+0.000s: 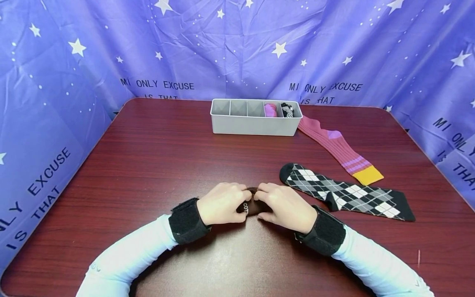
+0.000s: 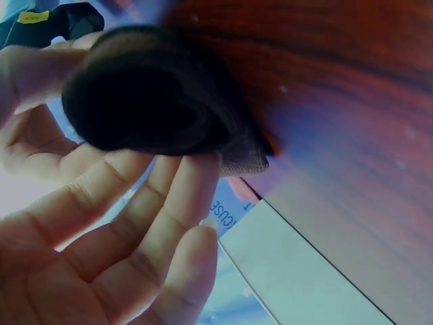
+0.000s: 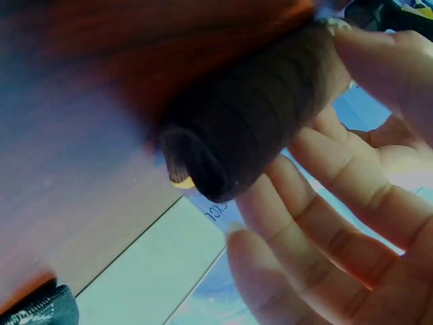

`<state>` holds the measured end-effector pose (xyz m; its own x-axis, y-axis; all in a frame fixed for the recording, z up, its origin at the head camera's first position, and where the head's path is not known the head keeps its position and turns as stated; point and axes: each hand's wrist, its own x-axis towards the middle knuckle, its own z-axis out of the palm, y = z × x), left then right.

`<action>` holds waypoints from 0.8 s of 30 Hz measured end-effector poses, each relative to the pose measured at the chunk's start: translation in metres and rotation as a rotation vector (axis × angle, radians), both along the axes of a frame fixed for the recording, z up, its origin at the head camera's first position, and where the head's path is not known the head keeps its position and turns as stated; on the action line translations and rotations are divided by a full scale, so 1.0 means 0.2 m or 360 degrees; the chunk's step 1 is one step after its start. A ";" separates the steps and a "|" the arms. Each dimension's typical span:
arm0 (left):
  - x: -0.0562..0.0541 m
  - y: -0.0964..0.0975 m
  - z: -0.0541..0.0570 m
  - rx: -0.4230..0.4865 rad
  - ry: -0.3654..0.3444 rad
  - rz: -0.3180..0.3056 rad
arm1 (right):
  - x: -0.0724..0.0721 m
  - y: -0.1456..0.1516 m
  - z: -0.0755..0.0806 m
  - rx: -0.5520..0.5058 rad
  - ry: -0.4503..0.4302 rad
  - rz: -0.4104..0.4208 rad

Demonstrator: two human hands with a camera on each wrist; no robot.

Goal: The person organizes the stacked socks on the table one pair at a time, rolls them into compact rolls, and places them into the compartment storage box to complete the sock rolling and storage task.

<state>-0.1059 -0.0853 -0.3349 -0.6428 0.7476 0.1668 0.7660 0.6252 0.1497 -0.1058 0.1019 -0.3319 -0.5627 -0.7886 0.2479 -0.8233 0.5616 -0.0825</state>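
Note:
A brown rolled-up sock [image 1: 254, 207] with pale lettering lies crosswise between my two hands, low over the near middle of the table. My left hand [image 1: 224, 204] grips its left end, thumb on the near side and fingers over the far side. The other end is held the same way by my right hand [image 1: 289, 207]. In the left wrist view the rolled sock [image 2: 155, 95] shows a dark, rounded end. The right wrist view shows the roll [image 3: 250, 112] lengthwise, a small loose flap sticking out at its end.
At the back stands a grey divided box [image 1: 256, 125], with a pink-purple rolled sock [image 1: 271, 110] and a black-and-white one [image 1: 287, 110] in its right compartments. A pink sock with a yellow cuff [image 1: 337, 146] and a black argyle sock [image 1: 349, 196] lie flat at right.

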 end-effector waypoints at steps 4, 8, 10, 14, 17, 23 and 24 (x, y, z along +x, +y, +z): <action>0.00 0.00 0.00 -0.0002 0.0002 0.0002 | 0.00 0.00 -0.01 0.0044 0.0011 0.0006; 0.00 0.00 0.00 0.0042 -0.0075 -0.0022 | 0.00 0.01 0.00 0.0066 0.0006 0.0026; -0.01 0.00 0.00 0.0059 -0.0142 -0.0029 | 0.01 0.01 0.00 0.0082 -0.0002 0.0033; -0.01 -0.01 0.00 0.0065 -0.0233 -0.0029 | 0.02 0.01 0.01 0.0108 -0.0018 0.0032; -0.01 -0.01 0.00 0.0061 -0.0236 -0.0023 | 0.01 0.01 0.01 0.0116 -0.0011 0.0027; -0.01 -0.01 0.01 0.0024 -0.0096 0.0025 | 0.00 0.01 0.00 0.0138 -0.0007 0.0006; -0.01 -0.01 0.01 0.0026 -0.0066 0.0032 | 0.00 0.01 0.00 0.0145 -0.0013 -0.0001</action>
<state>-0.1077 -0.0872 -0.3337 -0.6643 0.7319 0.1518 0.7462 0.6377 0.1912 -0.1066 0.1032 -0.3326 -0.5651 -0.8072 0.1705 -0.8224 0.5677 -0.0379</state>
